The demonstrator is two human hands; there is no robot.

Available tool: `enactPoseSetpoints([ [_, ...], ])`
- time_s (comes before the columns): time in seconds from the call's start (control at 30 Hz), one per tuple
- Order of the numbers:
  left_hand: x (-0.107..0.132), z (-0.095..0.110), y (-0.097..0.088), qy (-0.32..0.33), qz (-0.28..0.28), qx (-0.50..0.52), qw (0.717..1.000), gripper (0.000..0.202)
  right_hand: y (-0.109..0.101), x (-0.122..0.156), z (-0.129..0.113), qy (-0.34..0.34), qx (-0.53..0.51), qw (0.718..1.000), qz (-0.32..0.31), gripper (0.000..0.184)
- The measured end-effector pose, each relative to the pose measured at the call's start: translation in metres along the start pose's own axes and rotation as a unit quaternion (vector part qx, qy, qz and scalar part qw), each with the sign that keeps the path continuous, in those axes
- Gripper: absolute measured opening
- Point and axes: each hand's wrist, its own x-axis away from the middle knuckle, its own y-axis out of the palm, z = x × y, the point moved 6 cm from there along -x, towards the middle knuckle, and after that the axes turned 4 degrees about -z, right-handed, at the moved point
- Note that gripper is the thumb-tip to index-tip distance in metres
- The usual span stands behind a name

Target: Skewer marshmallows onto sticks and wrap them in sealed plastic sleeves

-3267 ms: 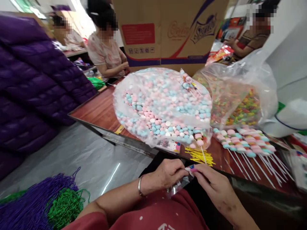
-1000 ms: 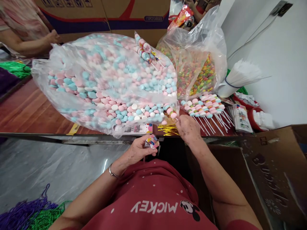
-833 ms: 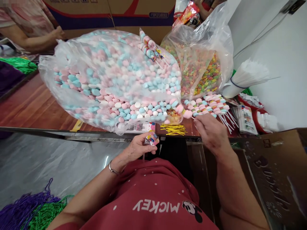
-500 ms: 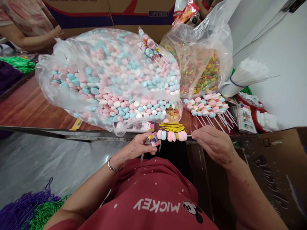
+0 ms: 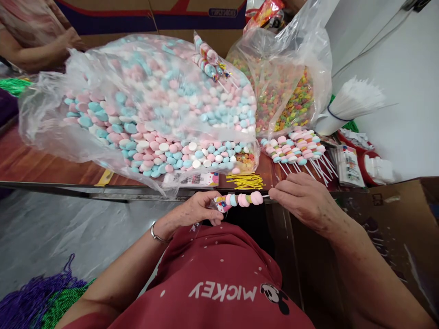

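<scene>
My right hand (image 5: pixel 302 201) pinches the white stick of a candy skewer (image 5: pixel 243 199) threaded with pink and blue sweets, held level in front of my chest. Its tip enters a small printed clear wrapper (image 5: pixel 220 204) that my left hand (image 5: pixel 192 212) grips with closed fingers. Both hands hover just below the table's front edge (image 5: pixel 103 189).
A large clear bag of pink, blue and white candies (image 5: pixel 144 105) and a bag of mixed coloured sweets (image 5: pixel 288 100) lie on the wooden table. Finished skewers (image 5: pixel 298 151), yellow twist ties (image 5: pixel 245 181), a bundle of white sticks (image 5: pixel 350 103) and wrapper packs (image 5: pixel 346 160) sit nearby. A cardboard box (image 5: pixel 394 242) stands at right.
My right hand picked a skewer from the table and brought it down to the wrapper in my left hand. The skewer's tip now goes into the wrapper.
</scene>
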Motion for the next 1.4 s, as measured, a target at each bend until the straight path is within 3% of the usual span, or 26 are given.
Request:
enactPoseSetpoints([
  [0.27, 0.000, -0.002, -0.003, -0.015, 0.012, -0.013, 1.000, 0.044, -0.005, -0.007, 0.001, -0.009, 0.024, 0.999, -0.020, 0.028],
  [0.6, -0.002, -0.007, -0.004, -0.060, 0.035, -0.156, 0.985, 0.033, -0.004, -0.021, -0.016, -0.047, 0.039, 0.996, -0.070, 0.031],
  [1.0, 0.003, -0.011, -0.010, -0.074, 0.004, -0.190, 0.979, 0.031, -0.001, -0.014, -0.005, -0.023, 0.000, 0.996, -0.082, 0.031],
  [1.4, 0.001, -0.008, -0.006, -0.082, -0.006, -0.148, 0.985, 0.035, 0.002, -0.014, -0.002, -0.013, 0.009, 0.996, -0.083, 0.029],
])
